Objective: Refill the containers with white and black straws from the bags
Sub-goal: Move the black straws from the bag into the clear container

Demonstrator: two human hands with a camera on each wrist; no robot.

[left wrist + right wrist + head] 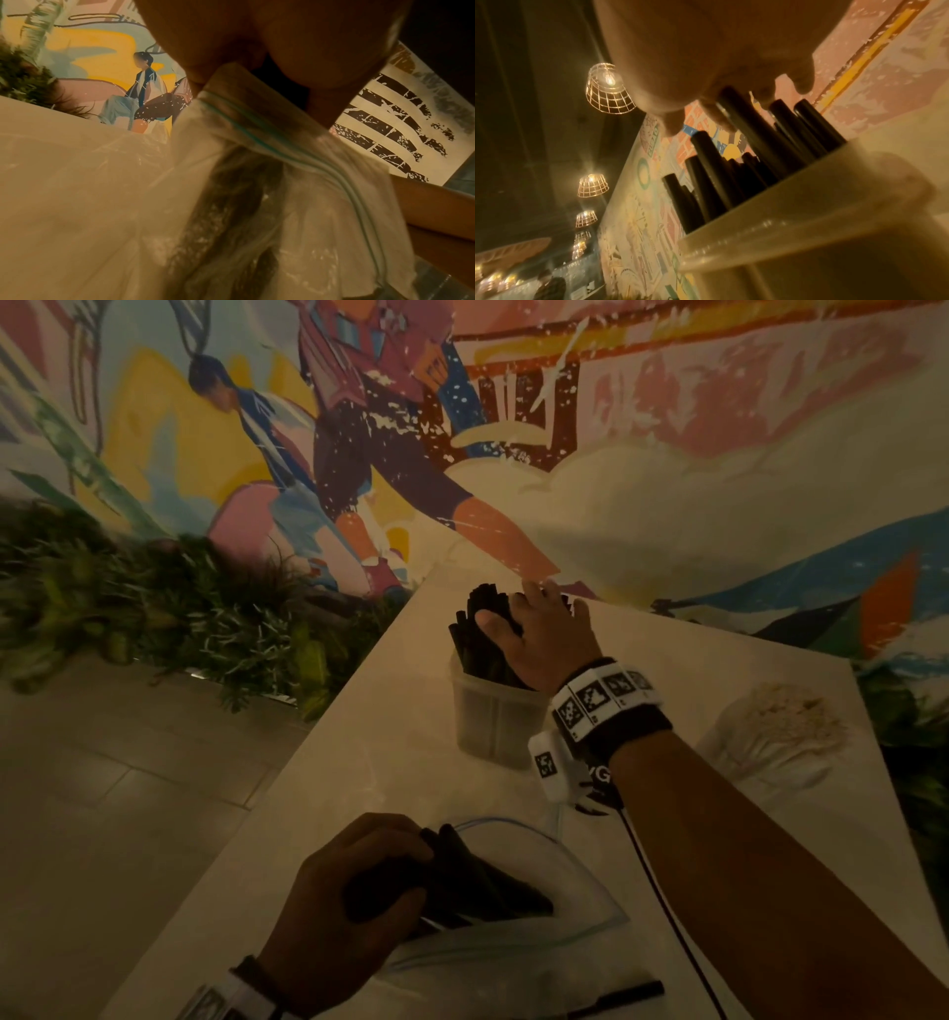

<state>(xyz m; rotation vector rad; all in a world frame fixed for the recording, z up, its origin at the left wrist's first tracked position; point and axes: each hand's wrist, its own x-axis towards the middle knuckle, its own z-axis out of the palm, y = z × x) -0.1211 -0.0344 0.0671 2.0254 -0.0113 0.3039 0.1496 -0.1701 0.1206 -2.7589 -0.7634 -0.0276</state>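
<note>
A translucent container (pixel 493 721) of black straws (pixel 472 639) stands at the middle of the pale table (pixel 369 762). My right hand (pixel 518 608) lies over the straw tops with fingers spread and the thumb against the bunch. In the right wrist view its fingertips (pixel 765 95) touch the ends of the black straws (pixel 706 172) above the container rim (pixel 808 223). Near the front edge my left hand (pixel 359 891) grips the mouth of a clear zip bag (pixel 513 947) holding black straws (pixel 488 880). The bag (pixel 257 182) fills the left wrist view under my fingers (pixel 308 50).
A second container of white straws (pixel 785 726) stands at the right of the table. One loose black straw (pixel 621 991) lies at the front edge. A thin cable (pixel 662 891) runs from my right wrist. Plants (pixel 154 608) and a tiled floor lie left of the table.
</note>
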